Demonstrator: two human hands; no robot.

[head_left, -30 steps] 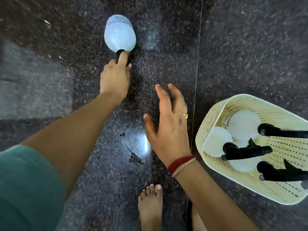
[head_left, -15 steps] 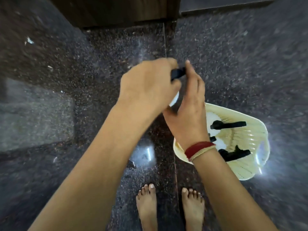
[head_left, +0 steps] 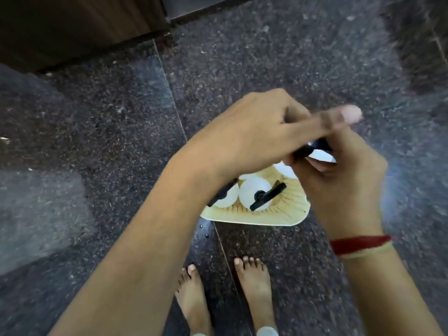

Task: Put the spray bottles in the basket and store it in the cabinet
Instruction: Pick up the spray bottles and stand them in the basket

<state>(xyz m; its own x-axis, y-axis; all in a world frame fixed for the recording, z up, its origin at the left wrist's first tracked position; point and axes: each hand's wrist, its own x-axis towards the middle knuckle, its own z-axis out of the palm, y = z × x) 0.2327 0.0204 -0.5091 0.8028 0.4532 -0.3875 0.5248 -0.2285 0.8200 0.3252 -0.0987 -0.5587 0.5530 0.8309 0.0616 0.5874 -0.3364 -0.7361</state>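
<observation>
A cream perforated basket (head_left: 288, 214) stands on the dark stone floor in front of my feet. White spray bottles (head_left: 254, 194) with black trigger heads stand inside it. Above the basket both my hands meet on one more white spray bottle (head_left: 321, 155), of which only the black nozzle and a bit of white body show. My left hand (head_left: 257, 134) covers its top, fingers curled over the nozzle. My right hand (head_left: 339, 175), with a red thread on the wrist, grips it from the near side. The hands are motion-blurred.
A dark wooden cabinet front (head_left: 72, 27) stands at the upper left, its base meeting the floor. My two bare feet (head_left: 223, 294) are just below the basket. Speckled granite floor (head_left: 291, 57) spreads all around, with a grout line running diagonally.
My left hand lifted the bottle off the floor at the far left and carried it right, over the basket. My right hand closed onto it. The view swung toward the basket.
</observation>
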